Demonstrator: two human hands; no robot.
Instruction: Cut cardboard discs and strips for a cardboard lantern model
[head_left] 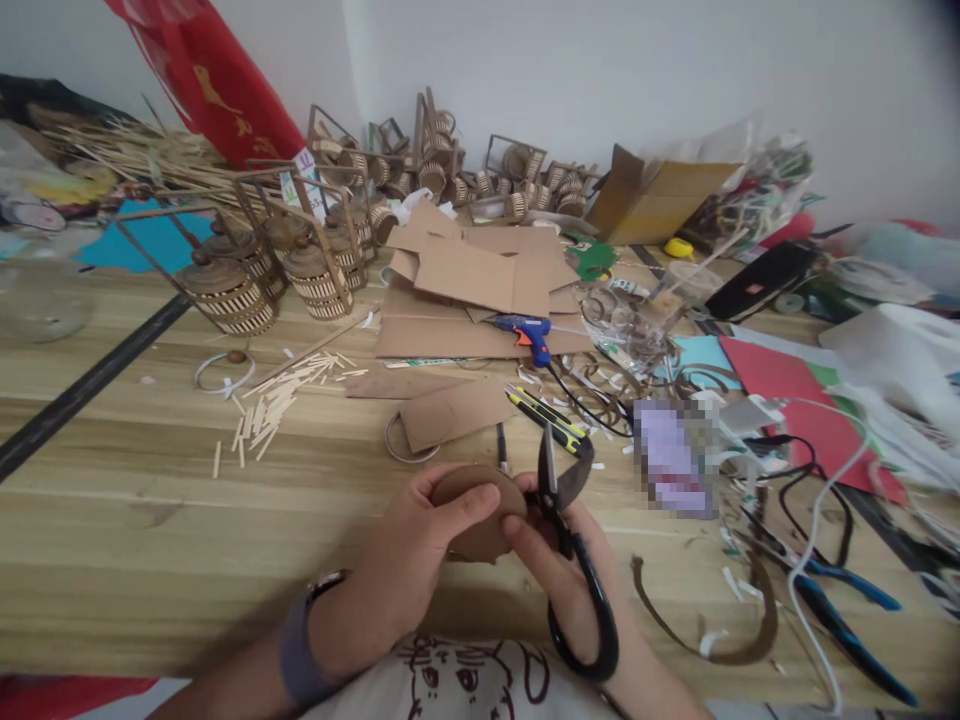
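My left hand (409,550) is closed on a round piece of brown cardboard (469,545), its thumb lying across the top face. At the disc's right edge, my right hand (559,565) presses a thumb tip on the same piece. That hand also holds black-handled scissors (574,540), their blades parted and pointing up, away from the disc. Just beyond the hands lies a cardboard strip (457,410) with a thin ring (397,445) partly under it. A yellow-and-black utility knife (544,415) and a dark pen-like stick (502,445) rest close to the scissors.
Flat cardboard (465,280) and a blue glue gun (532,335) lie farther back. Small slatted lidded buckets (232,295) stand left, near scattered wooden sticks (270,405). On the right are pliers (840,610), a white cable (810,560), a curled brown strip (761,620) and red paper (795,400).
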